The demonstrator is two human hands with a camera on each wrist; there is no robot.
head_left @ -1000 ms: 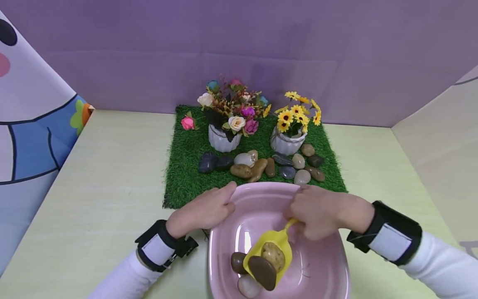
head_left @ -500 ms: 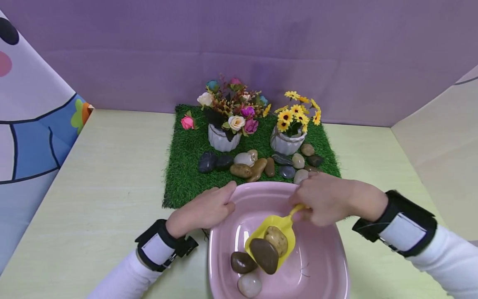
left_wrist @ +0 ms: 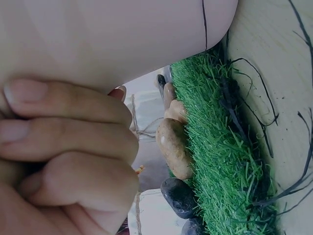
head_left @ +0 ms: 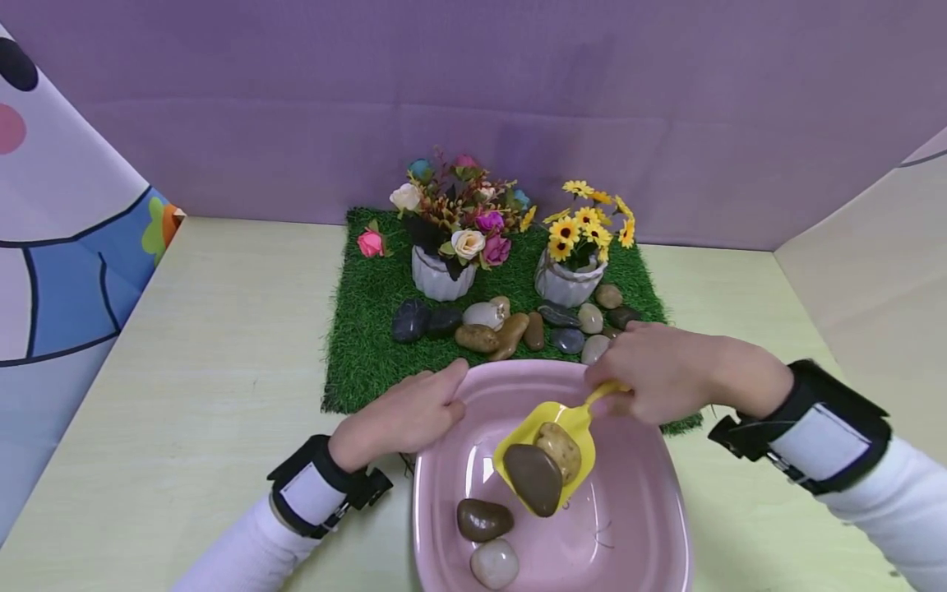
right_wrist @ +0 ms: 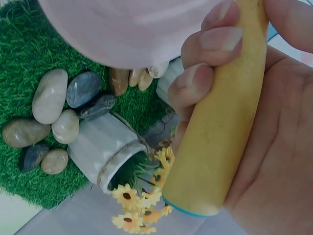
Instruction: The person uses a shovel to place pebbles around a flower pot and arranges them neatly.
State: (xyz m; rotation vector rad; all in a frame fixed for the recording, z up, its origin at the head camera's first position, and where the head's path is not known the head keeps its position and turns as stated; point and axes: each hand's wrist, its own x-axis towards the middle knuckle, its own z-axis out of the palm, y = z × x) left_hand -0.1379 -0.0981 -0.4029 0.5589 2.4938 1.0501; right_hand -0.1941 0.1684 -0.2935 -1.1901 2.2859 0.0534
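My right hand grips the handle of a yellow toy shovel, its fingers curled round the thick grip in the right wrist view. A flat dark brown stone and a speckled tan stone lie in the scoop, over the inside of a pink basin. On the basin's floor sit another brown stone and a whitish stone. At the basin's far left rim my left hand holds the edge, its curled fingers against the outer wall in the left wrist view.
Behind the basin lies a green turf mat with a row of stones. Two white flowerpots stand on it, one with mixed flowers, one with yellow flowers. A purple backdrop rises behind the table.
My right hand has moved right and farther back, drawing the shovel and its two stones away from the brown and whitish stones. The left hand and the basin stay in place.
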